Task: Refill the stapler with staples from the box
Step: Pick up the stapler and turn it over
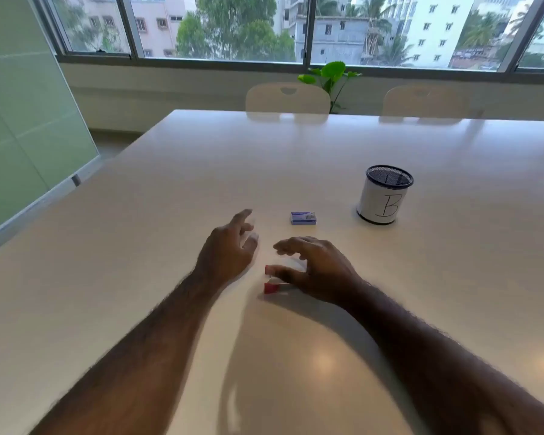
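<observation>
A small red stapler (271, 287) lies on the white table (170, 199), partly hidden under my right hand (321, 270). My right thumb rests against its upper part while the fingers arch above it. My left hand (230, 249) hovers just left of the stapler with its fingers spread and nothing in it. A small blue and white staple box (303, 218) lies shut on the table beyond both hands, apart from them. The frame is blurred around the hands.
A mesh pen cup (385, 194) wrapped in white paper marked "B" stands at the right, past the box. Two pale chairs (288, 97) and a green plant (330, 76) sit at the table's far edge below the windows. A glass partition (29, 120) is at left.
</observation>
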